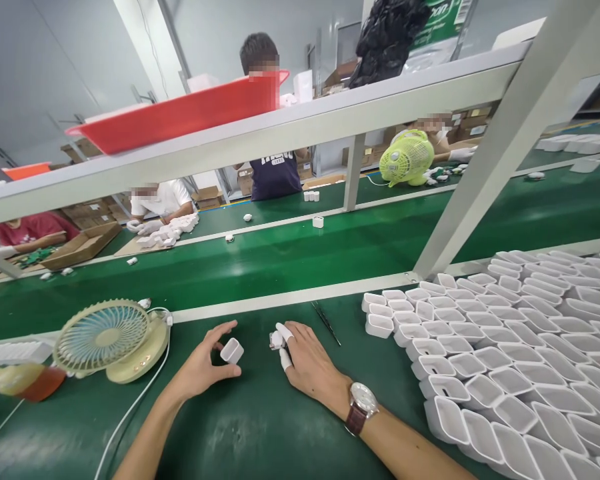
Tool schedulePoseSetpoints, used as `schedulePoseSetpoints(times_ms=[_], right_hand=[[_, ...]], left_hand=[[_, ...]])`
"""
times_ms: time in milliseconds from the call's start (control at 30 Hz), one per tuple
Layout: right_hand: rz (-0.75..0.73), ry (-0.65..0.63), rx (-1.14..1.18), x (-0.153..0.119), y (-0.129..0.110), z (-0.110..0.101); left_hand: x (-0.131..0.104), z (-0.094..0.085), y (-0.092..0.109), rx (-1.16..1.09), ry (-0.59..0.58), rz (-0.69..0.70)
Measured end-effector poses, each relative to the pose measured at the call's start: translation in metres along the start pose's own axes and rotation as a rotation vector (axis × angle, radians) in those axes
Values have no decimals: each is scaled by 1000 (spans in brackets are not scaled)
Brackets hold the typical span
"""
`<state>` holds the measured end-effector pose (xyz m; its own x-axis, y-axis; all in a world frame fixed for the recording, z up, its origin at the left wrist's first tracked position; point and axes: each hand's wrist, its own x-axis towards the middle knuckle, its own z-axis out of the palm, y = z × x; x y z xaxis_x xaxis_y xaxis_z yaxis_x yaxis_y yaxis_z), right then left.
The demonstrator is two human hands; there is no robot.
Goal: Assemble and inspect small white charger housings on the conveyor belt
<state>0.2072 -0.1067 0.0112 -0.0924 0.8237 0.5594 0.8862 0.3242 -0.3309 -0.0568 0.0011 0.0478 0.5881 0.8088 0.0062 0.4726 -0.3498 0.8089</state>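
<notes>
My left hand (207, 363) is curved around a small white plastic housing (232, 351), its thumb and fingers spread apart on either side of it. To the right, my right hand (303, 357) has white covers on its thumb and a finger, which pinch a small white part (277, 341) with a clear or metallic edge. A wristwatch is on the right wrist. Dark tweezers (326, 324) lie on the green work surface (250, 427) just beyond my right hand.
Rows of open white housings (505, 360) cover the right side. At the left stand a fan (113, 337) with a cable and a bottle (30, 381). A green conveyor (275, 250) crosses ahead under a slanted frame post (480, 153). Several people sit beyond it.
</notes>
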Motion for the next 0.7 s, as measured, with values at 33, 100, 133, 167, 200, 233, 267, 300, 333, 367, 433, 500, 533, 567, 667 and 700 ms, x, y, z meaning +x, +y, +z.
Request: schedulePoseSetpoints(times_ms=[33,100,133,167,200,233,267,300,333,367,433,500,533,567,667,700], right_hand=[[0,-3,11,0,1,1],[2,-5,33,0,2,2],[4,-6,44,1,2,2],[7,-1,59,1,2,2],[12,7,80,1,2,2],[20,17,114,2,2,2],[34,27,160,3,2,1],[52,41,214,3,3,1],[71,56,272,4,3,0],[89,75,326,4,3,0],[112,124,403,5,4,1],[113,164,438,5,4,2],[106,170,448,5,4,2],[94,167,459,4,2,2],[38,121,477,3,-5,-3],[18,102,473,2,-8,-5]], left_hand=[[-3,1,-4,-60,-38,-34],[-5,6,-9,-153,-100,-69],[-3,9,-9,-178,-116,-78],[-1,13,-8,-184,-120,-81],[2,16,-6,-174,-111,-77],[5,20,-4,-152,-92,-64],[8,24,0,-126,-66,-45],[11,29,4,-103,-36,-19],[13,34,7,-86,-3,10],[14,39,11,-76,32,40],[14,49,15,-53,100,90],[12,57,16,-4,172,126],[10,61,15,23,207,148],[7,63,14,48,237,175],[-1,65,7,99,285,253],[-3,65,5,110,288,262]])
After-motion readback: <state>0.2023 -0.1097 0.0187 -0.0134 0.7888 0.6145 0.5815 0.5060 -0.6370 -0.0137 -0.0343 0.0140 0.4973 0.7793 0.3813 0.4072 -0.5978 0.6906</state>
